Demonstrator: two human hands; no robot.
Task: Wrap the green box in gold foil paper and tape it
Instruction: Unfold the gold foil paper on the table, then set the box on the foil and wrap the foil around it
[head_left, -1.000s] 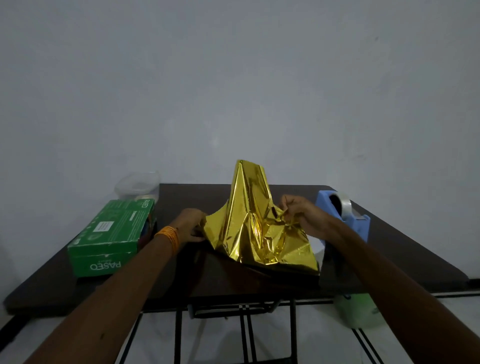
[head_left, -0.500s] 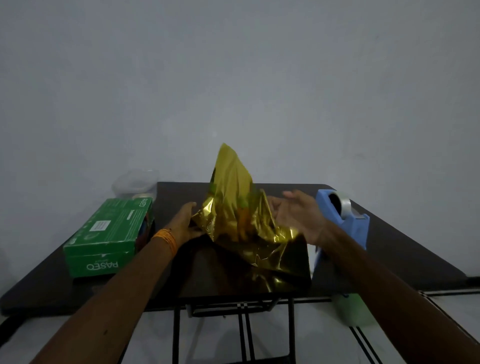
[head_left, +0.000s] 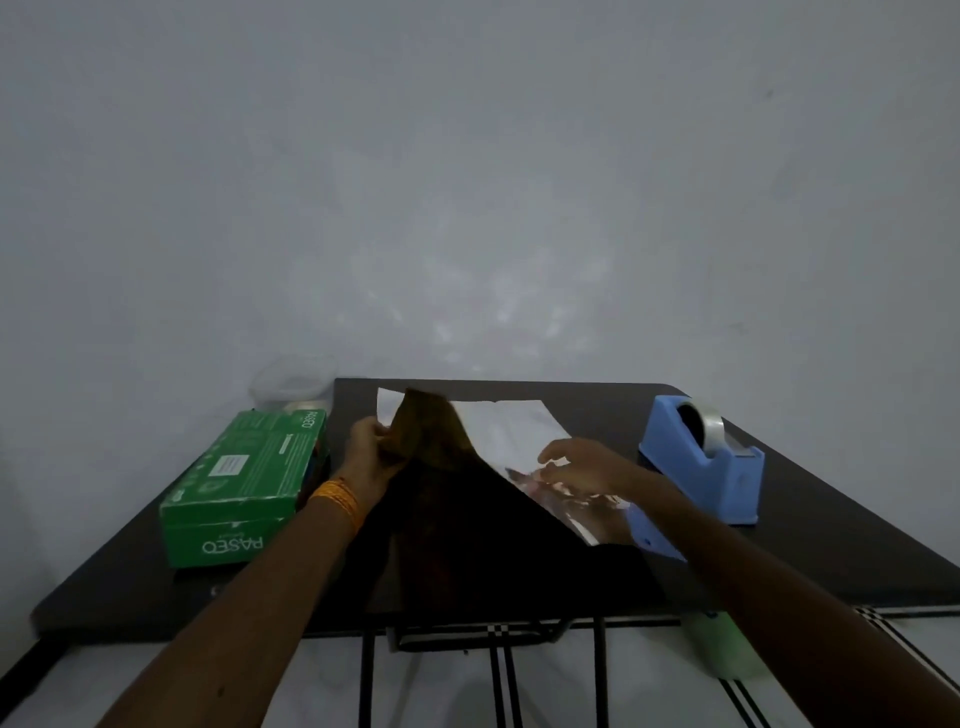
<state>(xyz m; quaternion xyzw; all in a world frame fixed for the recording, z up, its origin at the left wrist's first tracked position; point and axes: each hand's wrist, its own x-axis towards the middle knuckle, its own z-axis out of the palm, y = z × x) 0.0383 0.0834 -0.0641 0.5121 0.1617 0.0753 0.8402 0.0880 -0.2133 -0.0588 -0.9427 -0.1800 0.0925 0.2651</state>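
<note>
Two hands are held at the foil (head_left: 509, 431): a raised fold is pinched by the left hand (head_left: 370, 452), while the right hand (head_left: 587, 465) is laid out flat, fingers straight, at the sheet's shiny part; contact cannot be told. The foil is spread on the table (head_left: 831, 545). The box (head_left: 244, 483) is set unwrapped beside the left wrist, and the tape dispenser (head_left: 701, 457) at the right.

wall (head_left: 467, 182): plain grey-white | table (head_left: 831, 545): dark top, black metal legs | floor (head_left: 447, 686): pale, seemingly tiled | light: dim
</note>
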